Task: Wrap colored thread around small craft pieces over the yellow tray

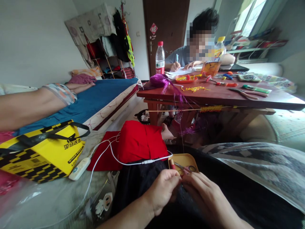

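My left hand is closed in a pinch over the black cloth on my lap, its fingertips almost meeting those of my right hand. The right fingers are pressed together too. Whatever lies between the fingertips is too small to make out. Just beyond them rests a yellow tray holding scissors with pinkish handles and a small red spool. A thin thread runs down from the table edge toward the tray. Purple strands hang over that edge.
A red-brown table carries pliers, bottles and yellow pieces. Behind it a person writes on paper. To the left are a yellow bag, a power strip with white cable, red cloth, and another person's leg on a bed.
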Tool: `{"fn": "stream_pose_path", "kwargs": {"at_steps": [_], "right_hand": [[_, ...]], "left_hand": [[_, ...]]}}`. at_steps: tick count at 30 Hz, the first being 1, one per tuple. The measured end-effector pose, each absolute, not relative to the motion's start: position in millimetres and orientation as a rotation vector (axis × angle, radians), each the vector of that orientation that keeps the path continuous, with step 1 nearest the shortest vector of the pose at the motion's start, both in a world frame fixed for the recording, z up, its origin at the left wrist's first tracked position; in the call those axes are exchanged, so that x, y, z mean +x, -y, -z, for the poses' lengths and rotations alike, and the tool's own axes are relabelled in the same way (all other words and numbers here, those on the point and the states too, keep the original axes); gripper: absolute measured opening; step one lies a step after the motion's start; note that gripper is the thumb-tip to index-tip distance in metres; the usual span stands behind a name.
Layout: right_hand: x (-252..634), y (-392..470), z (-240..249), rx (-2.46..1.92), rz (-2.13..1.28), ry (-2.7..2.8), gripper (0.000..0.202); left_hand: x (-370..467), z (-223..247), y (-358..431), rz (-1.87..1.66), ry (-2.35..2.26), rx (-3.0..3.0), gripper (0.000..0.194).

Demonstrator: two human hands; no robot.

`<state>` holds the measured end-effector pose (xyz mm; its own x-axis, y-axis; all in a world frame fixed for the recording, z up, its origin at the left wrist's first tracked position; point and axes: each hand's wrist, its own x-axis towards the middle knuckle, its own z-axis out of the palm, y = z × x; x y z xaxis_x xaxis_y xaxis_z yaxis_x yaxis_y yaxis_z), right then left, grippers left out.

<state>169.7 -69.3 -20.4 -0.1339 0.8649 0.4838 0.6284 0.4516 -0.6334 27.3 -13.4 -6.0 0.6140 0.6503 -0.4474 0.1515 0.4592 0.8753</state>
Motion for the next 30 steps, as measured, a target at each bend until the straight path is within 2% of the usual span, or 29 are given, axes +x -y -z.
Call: {"fn": "stream_pose_path", "kwargs": {"at_steps": [3,6,10,13,19,26,30], "right_hand": [[166.9,69.0,17.5,-1.375,-1.001,1.545,0.018],[168.1,69.4,15.1,-1.265,-1.554,1.171,0.025],[169.9,71.0,18.8,-1.05,-1.923,0.81,0.026],[167.9,71.6,20.5,-1.032,-1.911,0.783,0.03],[163.8,72.9,18.3,-1.291,-1.463,1.133,0.028],[164.2,74.2,15.1,-1.073,-1.793,0.836,0.031],[162.3,73.6,18.8,-1.079,-1.723,0.814,0.031]], "left_hand": [[24.7,4.1,17.4,-0.488,-0.926,1.636,0.028],[19.5,4.0,20.2,-0.486,-0.854,2.005,0.027],[16.4,6.7,22.2,-0.515,-0.75,2.113,0.026],[18.1,9.5,22.8,-0.568,-0.78,1.955,0.027],[22.3,12.9,22.6,-0.555,-0.858,1.669,0.028],[21.9,9.2,23.0,-0.608,-0.823,1.829,0.028],[20.8,8.1,22.6,-0.613,-0.823,1.841,0.027]]}}
